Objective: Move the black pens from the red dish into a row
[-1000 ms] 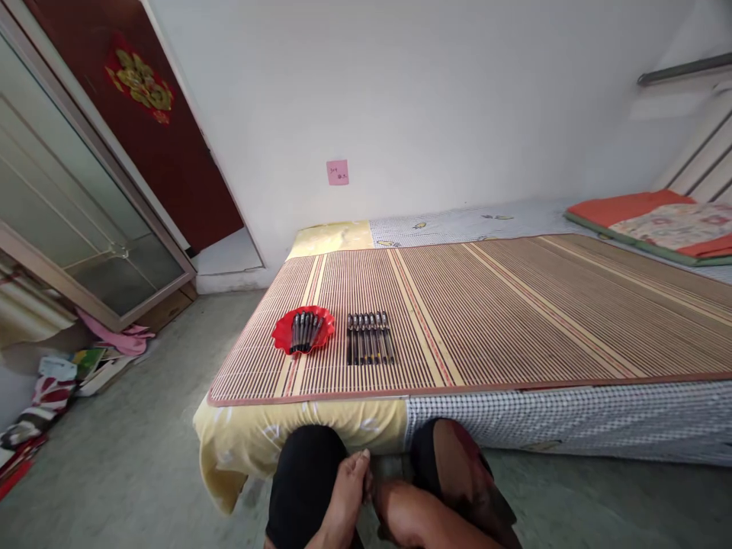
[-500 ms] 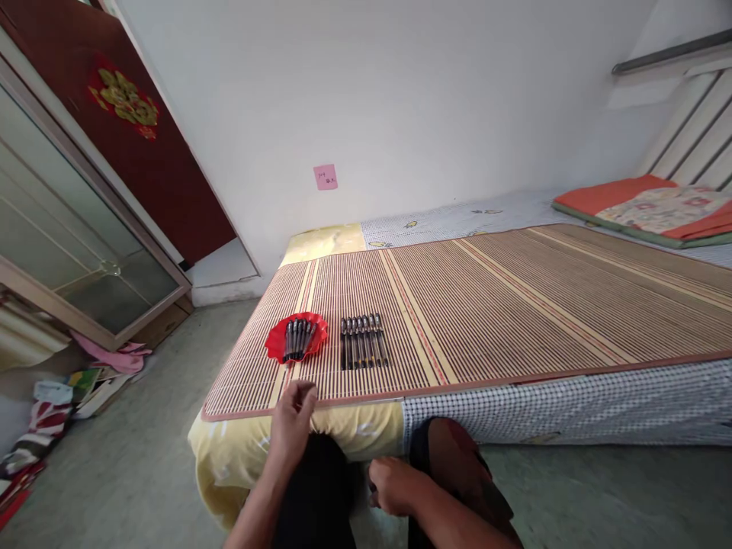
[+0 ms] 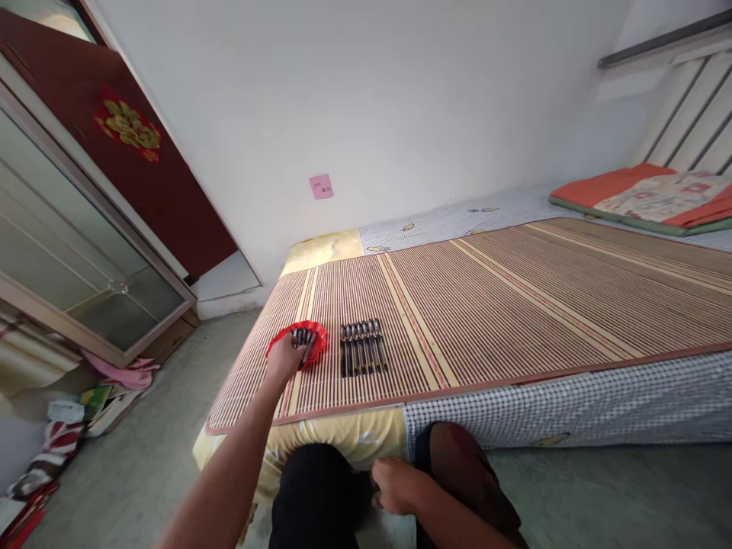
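A red dish [image 3: 316, 338] holding several dark pens [image 3: 305, 338] sits near the front left corner of a striped bamboo mat [image 3: 486, 305] on a low bed. My left hand [image 3: 284, 357] reaches over the dish's near edge, fingers curled down onto the pens; whether they grip one is hidden. To the right of the dish, a row of several dark pens [image 3: 360, 348] lies side by side on the mat. My right hand [image 3: 396, 484] rests loosely curled between my knees, below the bed's edge, holding nothing I can see.
The bed has a yellow sheet [image 3: 343, 438] and a checked sheet [image 3: 572, 412] hanging over its front. A folded orange blanket [image 3: 646, 194] lies at the far right. A glass door [image 3: 69, 259] and clutter [image 3: 69, 412] on the floor are at the left. A pink note [image 3: 321, 186] sticks to the wall.
My left hand rose from between my knees, passed over the bed's edge and now reaches the red dish. My right hand stayed low. The view shifted slightly.
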### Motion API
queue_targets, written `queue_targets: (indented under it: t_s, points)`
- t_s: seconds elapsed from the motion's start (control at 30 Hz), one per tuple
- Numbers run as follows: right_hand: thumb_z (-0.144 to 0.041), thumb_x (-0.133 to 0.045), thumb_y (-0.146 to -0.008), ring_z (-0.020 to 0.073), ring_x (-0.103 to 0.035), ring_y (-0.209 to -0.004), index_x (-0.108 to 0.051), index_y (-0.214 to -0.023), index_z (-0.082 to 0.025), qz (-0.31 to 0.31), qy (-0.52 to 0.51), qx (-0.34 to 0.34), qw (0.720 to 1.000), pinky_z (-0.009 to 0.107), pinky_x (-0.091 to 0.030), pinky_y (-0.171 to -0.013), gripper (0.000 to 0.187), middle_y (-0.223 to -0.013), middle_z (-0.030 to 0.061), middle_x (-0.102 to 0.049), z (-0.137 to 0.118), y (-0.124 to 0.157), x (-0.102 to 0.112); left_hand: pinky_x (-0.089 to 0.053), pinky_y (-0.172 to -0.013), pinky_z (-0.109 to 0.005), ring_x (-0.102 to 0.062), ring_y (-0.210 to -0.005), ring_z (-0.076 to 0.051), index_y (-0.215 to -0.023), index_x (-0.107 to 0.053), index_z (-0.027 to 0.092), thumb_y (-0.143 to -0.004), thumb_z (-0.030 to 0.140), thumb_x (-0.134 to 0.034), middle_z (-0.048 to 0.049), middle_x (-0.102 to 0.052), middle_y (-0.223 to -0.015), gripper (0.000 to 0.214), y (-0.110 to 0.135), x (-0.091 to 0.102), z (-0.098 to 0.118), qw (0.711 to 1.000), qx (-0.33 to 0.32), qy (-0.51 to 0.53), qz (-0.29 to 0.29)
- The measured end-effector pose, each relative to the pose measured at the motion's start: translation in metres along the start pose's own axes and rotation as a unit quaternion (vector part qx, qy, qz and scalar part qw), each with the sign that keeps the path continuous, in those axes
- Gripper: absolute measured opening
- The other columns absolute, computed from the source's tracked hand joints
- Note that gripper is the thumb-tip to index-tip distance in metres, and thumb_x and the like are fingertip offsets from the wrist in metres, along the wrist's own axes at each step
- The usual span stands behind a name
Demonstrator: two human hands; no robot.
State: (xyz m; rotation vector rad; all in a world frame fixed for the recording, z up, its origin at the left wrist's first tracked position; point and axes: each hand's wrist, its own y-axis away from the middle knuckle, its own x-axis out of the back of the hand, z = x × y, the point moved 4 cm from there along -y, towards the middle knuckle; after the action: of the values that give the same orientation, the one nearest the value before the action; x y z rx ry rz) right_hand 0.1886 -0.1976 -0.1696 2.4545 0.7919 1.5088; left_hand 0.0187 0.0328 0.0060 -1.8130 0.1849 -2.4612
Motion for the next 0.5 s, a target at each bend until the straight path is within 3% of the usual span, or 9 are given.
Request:
queue_targets:
  t_s: [0.3,0.4,0.5]
  points:
    - [-0.022,-0.070,-0.075,0.0299,-0.076,-0.090,-0.081,-0.092,-0.014,0.003,-0.031,-0.007,0.999,0.030,-0.054,-0.071,0.022,-0.091,0.0150,-0.080,-0.002,0.002,0.005,-0.051,-0.080,-0.038,-0.070,-0.100,-0.037,-0.090,-0.070,0.014,-0.076,0.028,-0.073,-0.0202,-0.075,-0.104,0.020,-0.020,-0.030,0.005,0.998,0.018,-0.033,-0.047]
    - [-0.022,-0.071,-0.074,0.0293,-0.076,-0.089,-0.081,-0.089,-0.015,0.003,-0.037,-0.015,0.999,0.030,-0.054,-0.070,0.019,-0.089,0.0140,-0.080,-0.001,0.001,0.004,-0.050,-0.084,-0.042,-0.068,-0.104,-0.040,-0.083,-0.068,0.012,-0.072,0.019,-0.073,-0.0246,-0.073,-0.103,0.014,-0.023,-0.030,0.011,0.998,0.028,-0.004,-0.047]
    - [-0.023,-0.071,-0.075,0.0293,-0.076,-0.087,-0.081,-0.087,-0.015,0.007,-0.036,-0.005,0.999,0.031,-0.054,-0.070,0.018,-0.087,0.0139,-0.079,-0.001,-0.001,0.003,-0.049,-0.084,-0.040,-0.067,-0.103,-0.038,-0.072,-0.064,0.015,-0.073,0.019,-0.072,-0.0218,-0.074,-0.096,0.009,-0.021,-0.022,0.015,0.997,0.036,0.057,-0.038]
